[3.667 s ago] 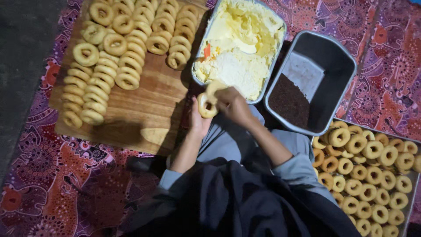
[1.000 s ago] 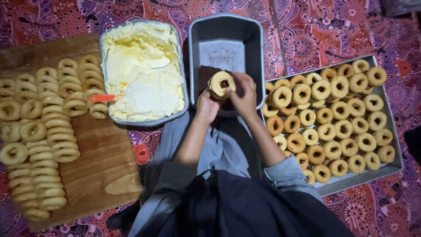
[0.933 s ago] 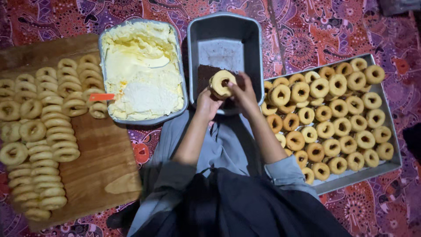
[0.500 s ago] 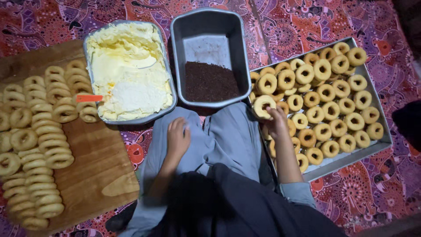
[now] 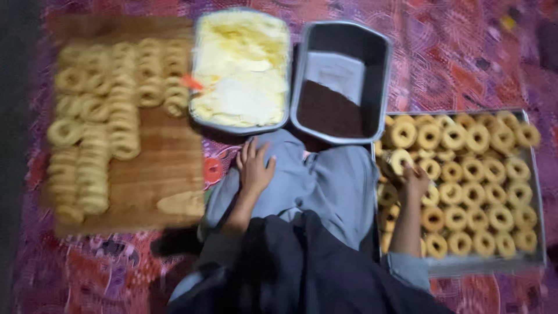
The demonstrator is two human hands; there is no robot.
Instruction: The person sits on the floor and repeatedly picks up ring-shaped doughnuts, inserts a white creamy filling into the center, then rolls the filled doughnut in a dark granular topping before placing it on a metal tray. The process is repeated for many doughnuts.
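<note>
A person is sitting on a patterned red and purple cloth (image 5: 482, 52), seen from above, and the whole view is blurred by motion. The right hand (image 5: 414, 181), at the right of centre in the frame, is pinching a ring-shaped pastry (image 5: 400, 161) with the fingers closed on its lower edge, holding it over the left end of a metal tray (image 5: 539, 192) that fills the right side of the frame. The tray is carrying rows of similar golden rings (image 5: 476, 192) packed closely together. The left hand (image 5: 254, 170), in the middle of the frame, is lying flat on the grey cloth over the person's knee, fingers spread apart and holding nothing.

Above the hands, a dark tin (image 5: 343, 81) with dark brown crumbs (image 5: 329, 110) in its lower half is sitting beside a tin of pale yellow cream (image 5: 241, 70). At the left, a wooden board (image 5: 157, 180) is holding rows of plain rings (image 5: 93, 122).

Judging from this, the held ring looks soft and is being gripped only at one edge, so it could be bending or breaking. The tray is crowded, so lowering it could be squashing or smearing its neighbours. The dark tin is standing close to the knee, so a shift of the leg could be tipping it.
</note>
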